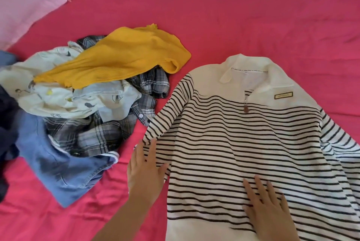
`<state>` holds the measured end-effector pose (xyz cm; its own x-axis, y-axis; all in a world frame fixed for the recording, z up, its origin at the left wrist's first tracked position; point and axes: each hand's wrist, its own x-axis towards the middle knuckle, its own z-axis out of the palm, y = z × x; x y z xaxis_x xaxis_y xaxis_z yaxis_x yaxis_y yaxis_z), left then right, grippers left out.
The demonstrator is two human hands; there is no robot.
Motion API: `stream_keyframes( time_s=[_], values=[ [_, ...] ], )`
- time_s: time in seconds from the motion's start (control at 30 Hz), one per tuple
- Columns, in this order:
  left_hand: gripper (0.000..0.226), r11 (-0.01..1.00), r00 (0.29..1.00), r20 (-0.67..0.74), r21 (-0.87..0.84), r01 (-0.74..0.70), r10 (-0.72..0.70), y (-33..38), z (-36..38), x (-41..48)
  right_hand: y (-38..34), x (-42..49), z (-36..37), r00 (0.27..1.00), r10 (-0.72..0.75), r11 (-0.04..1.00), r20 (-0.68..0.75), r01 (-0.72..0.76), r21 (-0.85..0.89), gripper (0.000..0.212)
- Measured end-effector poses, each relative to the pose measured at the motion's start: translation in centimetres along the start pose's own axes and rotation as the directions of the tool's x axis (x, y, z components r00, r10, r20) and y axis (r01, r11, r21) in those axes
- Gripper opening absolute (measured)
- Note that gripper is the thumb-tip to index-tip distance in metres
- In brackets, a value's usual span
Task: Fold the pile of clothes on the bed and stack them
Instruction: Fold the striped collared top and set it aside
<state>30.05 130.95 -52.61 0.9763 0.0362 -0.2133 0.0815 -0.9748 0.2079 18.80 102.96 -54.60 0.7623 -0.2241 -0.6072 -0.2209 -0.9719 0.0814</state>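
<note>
The scene was bright, lit evenly by soft, diffuse light. Shadows were faint: a thin one lay beside the left hand [145, 170] on the red sheet [233, 16], with darker ones in the folds of the clothes pile [81, 104]. The middle was fairly sharp. The dark garment [5, 133] at the left edge was smeared with blur, and the pink pillow [23, 6] looked soft.

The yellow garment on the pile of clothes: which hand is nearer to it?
Left. The left hand rests on the sleeve edge of the striped sweater, below and right of the yellow garment. The right hand lies flat on that sweater's body, farther right and lower.
</note>
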Motion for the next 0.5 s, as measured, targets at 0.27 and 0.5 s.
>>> stream_keyframes(
  time_s=[0.27, 0.5],
  values=[
    [0.051, 0.829, 0.954, 0.08, -0.478, 0.291, -0.289, 0.4, -4.1, 2.4, -2.8, -0.2, -4.4, 0.997, 0.0, 0.999, -0.083, 0.005, 0.051, 0.059],
    [0.043, 0.915, 0.856, -0.45, -0.174, -0.364, 0.255, 2.3, -8.3, 1.5, -10.2, 0.4, -11.6, 0.992, -0.124, 0.503, -0.024, 0.084, 0.86, 0.042]
  ],
)
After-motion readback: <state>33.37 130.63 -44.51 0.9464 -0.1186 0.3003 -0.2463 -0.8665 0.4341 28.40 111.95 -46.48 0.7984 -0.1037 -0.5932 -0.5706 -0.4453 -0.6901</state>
